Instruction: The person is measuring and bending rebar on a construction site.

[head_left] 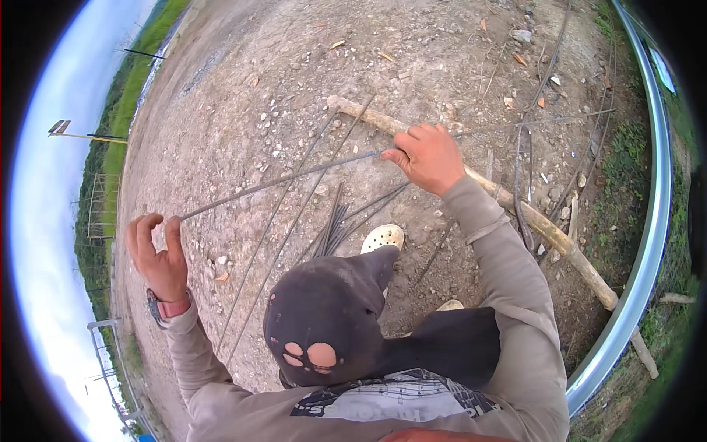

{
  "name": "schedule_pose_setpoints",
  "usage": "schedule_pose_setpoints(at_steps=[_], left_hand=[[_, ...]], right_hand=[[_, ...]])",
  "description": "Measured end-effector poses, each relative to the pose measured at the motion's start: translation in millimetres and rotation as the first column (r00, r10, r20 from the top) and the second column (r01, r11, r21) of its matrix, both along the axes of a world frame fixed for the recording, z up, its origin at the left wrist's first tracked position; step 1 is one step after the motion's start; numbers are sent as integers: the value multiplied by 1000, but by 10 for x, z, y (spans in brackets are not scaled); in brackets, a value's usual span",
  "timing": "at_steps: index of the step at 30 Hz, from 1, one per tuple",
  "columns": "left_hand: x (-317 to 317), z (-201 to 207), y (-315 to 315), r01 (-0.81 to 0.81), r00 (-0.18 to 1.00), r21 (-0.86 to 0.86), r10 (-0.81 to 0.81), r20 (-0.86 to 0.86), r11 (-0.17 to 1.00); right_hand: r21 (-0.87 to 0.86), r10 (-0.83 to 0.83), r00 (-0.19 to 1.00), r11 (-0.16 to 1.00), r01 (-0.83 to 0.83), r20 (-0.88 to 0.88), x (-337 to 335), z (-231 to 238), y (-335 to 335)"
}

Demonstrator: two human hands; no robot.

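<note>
A long, thin steel rod (283, 179) stretches across in front of me at a slant, rising toward the right. My right hand (428, 158) is closed round it, thumb pointing left along the rod. My left hand (158, 258) is at the rod's left end, fingers curled; the end meets the thumb, and the exact grip is partly hidden. Below the rod, a wooden pole (372, 118) lies on the ground, passing under my right forearm. Two more long rods (298, 210) lie on the dirt between my hands.
A bundle of dark rods (337, 228) lies by my light perforated shoe (384, 237). A shiny metal guardrail (635, 295) curves along the right side. Bent rods (521, 191) and stones lie near the pole. Stony dirt (243, 110) spreads ahead.
</note>
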State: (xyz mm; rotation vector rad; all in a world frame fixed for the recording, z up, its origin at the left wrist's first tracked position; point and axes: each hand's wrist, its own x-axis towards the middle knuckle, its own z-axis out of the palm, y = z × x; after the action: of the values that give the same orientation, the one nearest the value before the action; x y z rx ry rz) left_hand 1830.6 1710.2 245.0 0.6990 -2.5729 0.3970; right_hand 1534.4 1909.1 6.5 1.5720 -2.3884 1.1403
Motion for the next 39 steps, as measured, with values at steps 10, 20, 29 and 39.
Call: schedule_pose_setpoints(at_steps=[10,20,29,39], left_hand=[[-406,-587,-352,821,330,528,578,-747,215],[-2006,-325,287,534,845,749,-253,-470,391],[-2457,-1426,160,482,863,865,-96,-496,-139],[-478,-2437,-1323,99,913,948,408,36,-304]], right_hand=[[-51,-8,998,999,11,63,153,-99,-59],[177,54,976,980,-92,209,353,-572,-80],[257,88,978,957,-135,187,549,-923,111],[211,53,994,975,-72,91,165,-858,-210]])
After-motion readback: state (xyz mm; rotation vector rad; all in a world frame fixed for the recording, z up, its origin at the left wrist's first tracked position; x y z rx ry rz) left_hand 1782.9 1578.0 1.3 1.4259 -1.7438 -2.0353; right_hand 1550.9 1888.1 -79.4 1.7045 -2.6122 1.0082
